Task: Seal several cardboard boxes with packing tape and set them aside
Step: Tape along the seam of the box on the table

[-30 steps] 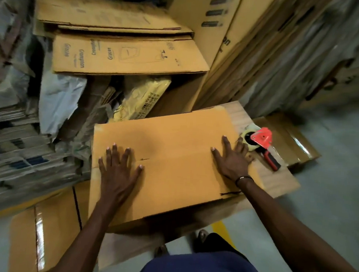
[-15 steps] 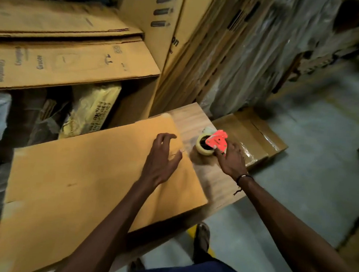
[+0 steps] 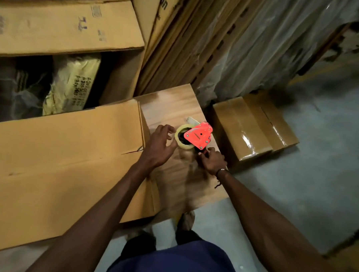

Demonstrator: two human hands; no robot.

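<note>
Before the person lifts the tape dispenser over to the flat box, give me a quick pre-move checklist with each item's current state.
1. Right hand grips the handle of the tape dispenser: ok.
2. Left hand at the tape roll, thumb and fingers curled toward it: firm contact cannot tell.
3. Loose tape end pulled free and ready: cannot tell, though a pale tab shows at the dispenser's far end.
4. Unsealed cardboard box lies on the wooden table, seam facing up: ok.
5. Box held steady: not ok, neither hand is on it.
6. Sealed boxes lie on the floor, away from the work surface: ok.
</note>
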